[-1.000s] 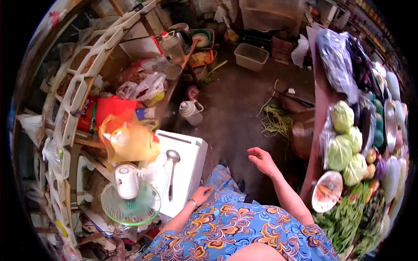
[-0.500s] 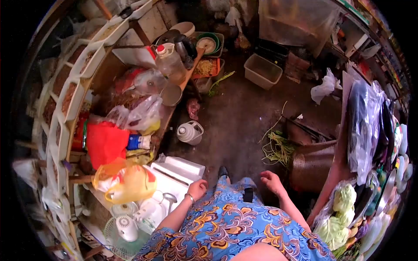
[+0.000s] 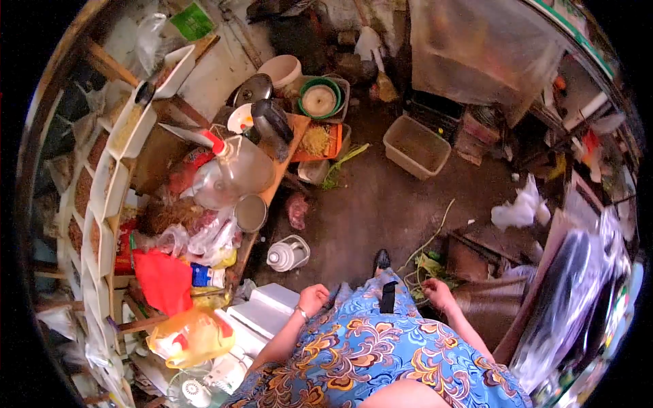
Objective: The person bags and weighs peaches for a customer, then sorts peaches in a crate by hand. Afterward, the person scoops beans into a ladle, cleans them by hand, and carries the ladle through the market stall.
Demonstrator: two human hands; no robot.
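Observation:
My left hand [image 3: 314, 300] hangs empty beside the blue patterned dress [image 3: 367, 340], its fingers loosely bent and a bracelet on the wrist. Nearest to it are a white box-like appliance [image 3: 272, 306] and, on the floor ahead, a white plastic jug [image 3: 288, 254]. On the other side, my right hand [image 3: 439, 294] hangs with relaxed, slightly parted fingers and nothing in them. Beyond it lie green stalks [image 3: 428, 264] on the floor, next to a brown container [image 3: 490, 299]. One dark shoe [image 3: 382, 260] shows ahead of the dress.
A grey plastic tub [image 3: 416, 146] stands on the floor ahead. At left, a wooden table [image 3: 292, 146] carries a large clear jug [image 3: 245, 166], a dark kettle [image 3: 271, 122] and bags. White bins [image 3: 122, 183] line the far left. Plastic-wrapped goods [image 3: 558, 306] stand at right.
I have stepped forward, and a shoe now shows farther ahead. The jug, tub and table sit closer in view. Both hands still hang at my sides, holding nothing.

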